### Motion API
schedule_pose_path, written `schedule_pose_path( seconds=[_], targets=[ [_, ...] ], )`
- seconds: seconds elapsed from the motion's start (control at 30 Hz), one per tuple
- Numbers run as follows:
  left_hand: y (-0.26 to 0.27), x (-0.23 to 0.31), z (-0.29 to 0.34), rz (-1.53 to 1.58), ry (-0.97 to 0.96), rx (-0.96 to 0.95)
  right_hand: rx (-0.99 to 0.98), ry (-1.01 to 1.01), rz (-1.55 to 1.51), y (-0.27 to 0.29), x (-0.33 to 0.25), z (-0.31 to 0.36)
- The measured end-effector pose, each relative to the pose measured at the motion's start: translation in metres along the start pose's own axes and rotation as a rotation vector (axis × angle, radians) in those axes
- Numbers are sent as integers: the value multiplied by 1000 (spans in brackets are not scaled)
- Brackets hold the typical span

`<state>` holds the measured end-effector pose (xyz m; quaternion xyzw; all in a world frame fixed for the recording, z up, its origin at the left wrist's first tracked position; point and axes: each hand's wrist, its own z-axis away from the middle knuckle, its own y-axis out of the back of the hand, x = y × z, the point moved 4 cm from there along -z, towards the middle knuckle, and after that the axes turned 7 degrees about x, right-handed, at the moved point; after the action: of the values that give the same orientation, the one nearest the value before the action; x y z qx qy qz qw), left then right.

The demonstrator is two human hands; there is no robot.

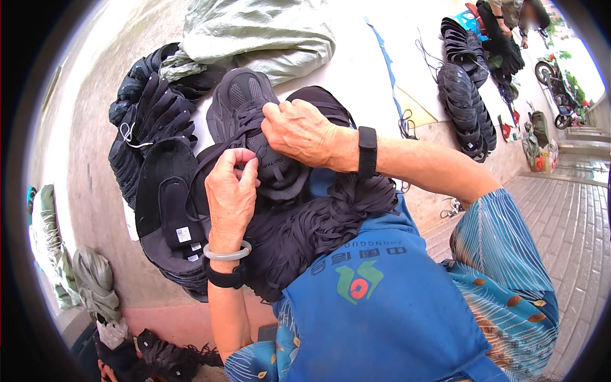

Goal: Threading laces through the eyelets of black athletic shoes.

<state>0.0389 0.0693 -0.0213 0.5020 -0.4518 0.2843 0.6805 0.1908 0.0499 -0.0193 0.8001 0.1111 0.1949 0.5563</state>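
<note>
While the right hand [304,132] bends over the upper part of a dark shoe [240,92], the left hand [233,192] sits at its near left side, so that the shoe lies beneath and between the two, its mesh toe pointing away from the person and its padded opening toward the lap. The right hand's fingers are curled well in at the laces [247,121], but the tips are covered, and I cannot tell whether they are closed on a lace. The left hand has thumb and forefinger drawn near each other and the other fingers folded; whether anything is pinched there, I cannot tell. Just nearer the body, a thick bundle of black laces [318,223] lies across the blue apron [388,305]. Left of the shoe stand rows of nested black shoes [167,191], and beyond it rests a pale woven sack [261,38].
</note>
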Motion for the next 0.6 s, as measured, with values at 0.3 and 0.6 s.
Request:
schedule_pose_path(
  seconds=[0.3, 0.6],
  targets=[
    [6, -7, -13, -206, -329, 125, 221, -118, -1123, 51, -5, -16],
    [-1, 16, -13, -310, -232, 102, -609, 101, -1556, 74, -43, 61]
  ],
)
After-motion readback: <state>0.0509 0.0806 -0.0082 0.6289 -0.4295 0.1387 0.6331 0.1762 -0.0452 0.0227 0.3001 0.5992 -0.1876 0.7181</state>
